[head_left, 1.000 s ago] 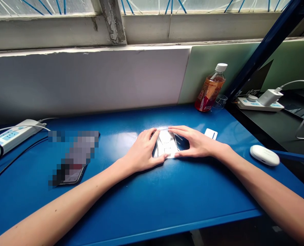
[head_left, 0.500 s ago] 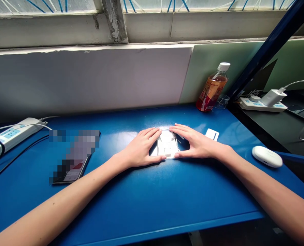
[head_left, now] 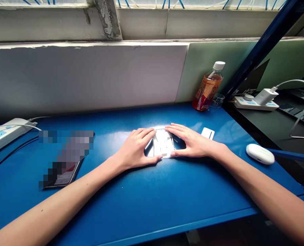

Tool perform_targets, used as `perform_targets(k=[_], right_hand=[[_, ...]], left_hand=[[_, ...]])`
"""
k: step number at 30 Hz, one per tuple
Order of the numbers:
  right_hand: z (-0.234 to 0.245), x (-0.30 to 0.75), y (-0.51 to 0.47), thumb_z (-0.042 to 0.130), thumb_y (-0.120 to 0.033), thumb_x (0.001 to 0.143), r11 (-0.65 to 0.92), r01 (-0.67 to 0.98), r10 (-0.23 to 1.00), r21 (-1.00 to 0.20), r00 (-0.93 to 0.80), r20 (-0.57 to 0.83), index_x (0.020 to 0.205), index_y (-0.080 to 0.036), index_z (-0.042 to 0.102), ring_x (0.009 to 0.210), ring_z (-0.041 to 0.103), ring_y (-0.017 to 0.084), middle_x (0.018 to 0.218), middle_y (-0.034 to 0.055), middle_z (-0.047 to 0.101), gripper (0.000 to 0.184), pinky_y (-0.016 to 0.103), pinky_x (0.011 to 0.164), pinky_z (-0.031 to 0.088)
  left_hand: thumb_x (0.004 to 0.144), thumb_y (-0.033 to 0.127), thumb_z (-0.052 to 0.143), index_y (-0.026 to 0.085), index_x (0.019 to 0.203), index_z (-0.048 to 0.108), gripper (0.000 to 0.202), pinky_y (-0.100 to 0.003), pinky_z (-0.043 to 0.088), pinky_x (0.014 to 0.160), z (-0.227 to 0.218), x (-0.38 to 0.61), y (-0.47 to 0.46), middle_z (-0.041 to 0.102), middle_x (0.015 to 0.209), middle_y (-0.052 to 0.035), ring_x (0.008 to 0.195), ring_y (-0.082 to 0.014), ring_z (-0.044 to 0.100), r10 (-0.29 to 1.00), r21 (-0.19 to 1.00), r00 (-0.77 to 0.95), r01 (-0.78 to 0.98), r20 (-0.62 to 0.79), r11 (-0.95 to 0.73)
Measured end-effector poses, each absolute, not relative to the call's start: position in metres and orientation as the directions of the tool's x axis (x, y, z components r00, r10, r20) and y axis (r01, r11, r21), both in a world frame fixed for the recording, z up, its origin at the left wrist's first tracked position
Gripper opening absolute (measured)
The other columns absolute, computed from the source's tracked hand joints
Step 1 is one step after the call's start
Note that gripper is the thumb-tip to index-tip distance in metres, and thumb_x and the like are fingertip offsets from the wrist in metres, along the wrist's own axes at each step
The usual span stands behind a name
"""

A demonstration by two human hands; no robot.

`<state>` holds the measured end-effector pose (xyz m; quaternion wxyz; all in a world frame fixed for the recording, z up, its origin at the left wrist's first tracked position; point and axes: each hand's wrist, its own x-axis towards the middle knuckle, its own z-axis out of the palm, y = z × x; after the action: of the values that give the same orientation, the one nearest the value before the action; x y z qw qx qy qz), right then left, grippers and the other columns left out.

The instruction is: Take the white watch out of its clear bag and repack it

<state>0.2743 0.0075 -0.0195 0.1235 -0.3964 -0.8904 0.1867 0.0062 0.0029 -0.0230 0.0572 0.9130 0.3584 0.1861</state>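
Note:
A flat, shiny white and clear item (head_left: 163, 142), perhaps a plastic package, lies on the blue table (head_left: 146, 198). Glare washes out its details, so its exact kind cannot be made out. My left hand (head_left: 136, 147) holds its left side, fingers at the far corner and thumb at the near edge. On the opposite side, my right hand (head_left: 191, 140) grips it the same way. Blue tabletop shows in the gap between the right thumb and fingers. Just behind my right wrist lies a small white card-like piece (head_left: 208, 133).
A phone (head_left: 67, 164), partly pixelated, lies at left near a power strip (head_left: 11, 131) with cables. A drink bottle (head_left: 208, 87) and a clear cup (head_left: 217, 100) stand at the back. At right are a white oval case (head_left: 260, 154) and another power strip (head_left: 255, 103).
The view has shifted slightly, so the whole scene sits a little further left. Both hands keep their hold on the white item, with hardly any movement over the table.

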Motion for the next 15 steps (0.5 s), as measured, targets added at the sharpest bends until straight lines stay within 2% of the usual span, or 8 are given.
perform_targets(k=[4, 7, 11, 15], right_hand=[[-0.0198, 0.2745, 0.0077, 0.064, -0.069, 0.08, 0.623, 0.666, 0.748, -0.41, -0.66, 0.066, 0.151, -0.01, 0.038, 0.148, 0.031, 0.036, 0.157, 0.0194, 0.039, 0.096, 0.054, 0.12, 0.031], [-0.0196, 0.2742, 0.0072, 0.063, -0.07, 0.08, 0.624, 0.668, 0.75, -0.405, -0.659, 0.067, 0.151, -0.01, 0.038, 0.147, 0.032, 0.036, 0.156, 0.0198, 0.04, 0.097, 0.054, 0.12, 0.031], [-0.0185, 0.2738, 0.0067, 0.063, -0.069, 0.08, 0.623, 0.669, 0.751, -0.406, -0.656, 0.074, 0.152, -0.011, 0.038, 0.147, 0.033, 0.036, 0.156, 0.0202, 0.04, 0.095, 0.054, 0.119, 0.032], [-0.0189, 0.2744, 0.0068, 0.062, -0.069, 0.081, 0.637, 0.663, 0.741, -0.394, -0.668, 0.074, 0.152, -0.011, 0.038, 0.147, 0.031, 0.036, 0.157, 0.0197, 0.039, 0.095, 0.053, 0.12, 0.031]], left_hand=[[0.074, 0.062, 0.067, 0.008, 0.135, 0.055, 0.082, -0.056, 0.034, 0.112, -0.0229, 0.0061, 0.0032, 0.059, 0.138, -0.0209, 0.124, -0.0367, 0.055, 0.658, 0.219, 0.684, 0.622, 0.316, -0.752], [0.075, 0.062, 0.066, 0.009, 0.137, 0.052, 0.082, -0.057, 0.027, 0.117, -0.0238, 0.0061, 0.004, 0.057, 0.139, -0.0212, 0.132, -0.0372, 0.049, 0.668, 0.24, 0.684, 0.623, 0.295, -0.744], [0.079, 0.058, 0.066, 0.007, 0.145, 0.042, 0.086, -0.055, 0.025, 0.12, -0.0232, 0.0063, 0.0041, 0.045, 0.149, -0.0232, 0.143, -0.0362, 0.038, 0.676, 0.287, 0.704, 0.616, 0.217, -0.733], [0.078, 0.059, 0.067, 0.006, 0.145, 0.041, 0.089, -0.059, 0.025, 0.119, -0.0213, 0.0069, 0.0035, 0.044, 0.148, -0.0257, 0.141, -0.0395, 0.039, 0.689, 0.296, 0.7, 0.628, 0.188, -0.719]])
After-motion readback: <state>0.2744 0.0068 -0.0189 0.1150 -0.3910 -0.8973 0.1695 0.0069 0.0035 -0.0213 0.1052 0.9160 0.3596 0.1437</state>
